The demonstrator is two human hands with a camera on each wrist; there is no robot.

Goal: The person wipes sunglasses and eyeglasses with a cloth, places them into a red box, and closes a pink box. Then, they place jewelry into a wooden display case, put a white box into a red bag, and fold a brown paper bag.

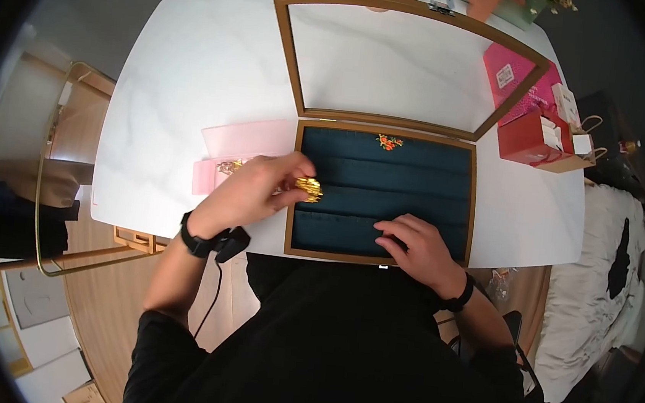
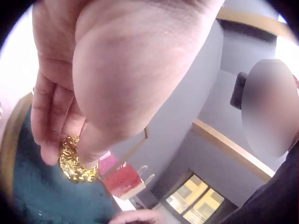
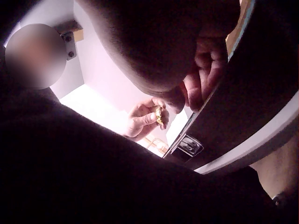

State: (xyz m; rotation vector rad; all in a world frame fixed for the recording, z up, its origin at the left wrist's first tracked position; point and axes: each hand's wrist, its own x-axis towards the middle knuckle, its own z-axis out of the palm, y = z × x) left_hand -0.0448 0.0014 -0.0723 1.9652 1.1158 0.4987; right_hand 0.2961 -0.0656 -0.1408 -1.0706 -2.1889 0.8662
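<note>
My left hand (image 1: pixel 251 187) pinches a shiny gold ring-shaped piece of jewelry (image 1: pixel 310 189) between thumb and fingers, over the left edge of a wooden display case (image 1: pixel 470 207). The left wrist view shows the gold piece's (image 2: pixel 72 163) crinkled, faceted surface. Dark green fabric (image 1: pixel 416 180) in padded rows lines the case. An orange and gold flower-shaped ornament (image 1: pixel 389 142) lies on its top row. My right hand (image 1: pixel 419 250) is at the front right of the case with fingers loosely bent and nothing in them. Its fingertips (image 3: pixel 195 105) are close to the front rim.
Behind the case its glass lid (image 1: pixel 388 65) stands raised. To the left, a pink box (image 1: pixel 247 137) sits with more gold jewelry (image 1: pixel 230 166), partly behind my left hand. Red and pink boxes (image 1: pixel 523 138) and a paper bag (image 1: pixel 571 160) stand on the white table's (image 1: pixel 170 96) right side.
</note>
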